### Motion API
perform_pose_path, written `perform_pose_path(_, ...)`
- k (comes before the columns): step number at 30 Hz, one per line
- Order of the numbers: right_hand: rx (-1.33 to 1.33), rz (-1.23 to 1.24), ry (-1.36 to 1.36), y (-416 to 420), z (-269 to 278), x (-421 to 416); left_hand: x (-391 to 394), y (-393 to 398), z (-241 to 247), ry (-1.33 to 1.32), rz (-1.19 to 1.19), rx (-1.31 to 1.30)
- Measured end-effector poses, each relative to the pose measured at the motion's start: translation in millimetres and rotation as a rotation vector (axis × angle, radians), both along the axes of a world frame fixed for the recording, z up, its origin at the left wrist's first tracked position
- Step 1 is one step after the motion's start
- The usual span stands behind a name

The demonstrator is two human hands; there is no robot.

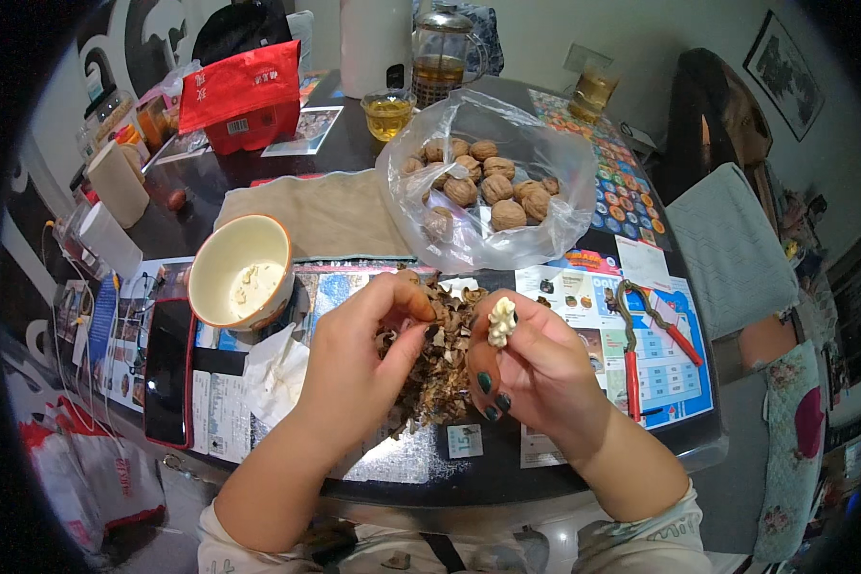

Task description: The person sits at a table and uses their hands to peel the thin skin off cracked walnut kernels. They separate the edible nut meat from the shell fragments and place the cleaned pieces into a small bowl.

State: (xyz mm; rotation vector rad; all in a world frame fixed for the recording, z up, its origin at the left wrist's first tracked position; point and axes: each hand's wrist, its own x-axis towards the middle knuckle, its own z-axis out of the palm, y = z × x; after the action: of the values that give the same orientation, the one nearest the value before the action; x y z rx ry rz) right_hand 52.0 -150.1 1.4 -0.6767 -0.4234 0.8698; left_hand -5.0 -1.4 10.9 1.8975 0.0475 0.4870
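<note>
A pale, peeled walnut kernel (502, 323) is pinched between the thumb and fingers of my right hand (545, 351). My left hand (362, 344) hovers over a heap of broken walnut shells and brown skins (438, 380). Its thumb and forefinger nearly meet, and whether a small scrap sits between them is hidden. To the left, a cream bowl with an orange rim (212, 265) has several pale kernel pieces (257, 283) at its bottom. Whole walnuts (499, 188) fill part of an open clear plastic bag (430, 237) beyond my hands.
Red-handled nutcracker (631, 380) lies on printed sheets at right. Crumpled tissue (276, 369) and a dark phone (168, 373) are left of my left hand. A folded brown cloth (330, 215) lies behind the bowl. Farther back stand a tea glass (388, 118), French press (441, 57) and red pouch (247, 100).
</note>
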Motion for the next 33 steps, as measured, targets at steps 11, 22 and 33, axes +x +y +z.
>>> perform_pose_path(11, -0.269, -0.443, -0.383, 14, 19, 5, 6, 13, -21, -0.208, -0.151, 0.287)
perform_pose_path(22, -0.345, -0.522, -1.008, 143, 36, 69, -5, 50, 30, -0.603, -0.847, -1.437)
perform_pose_path(33, -0.560, -0.400, -1.332, 136, 21, 42, -8, 56, 32, -0.577, -0.919, -1.501)
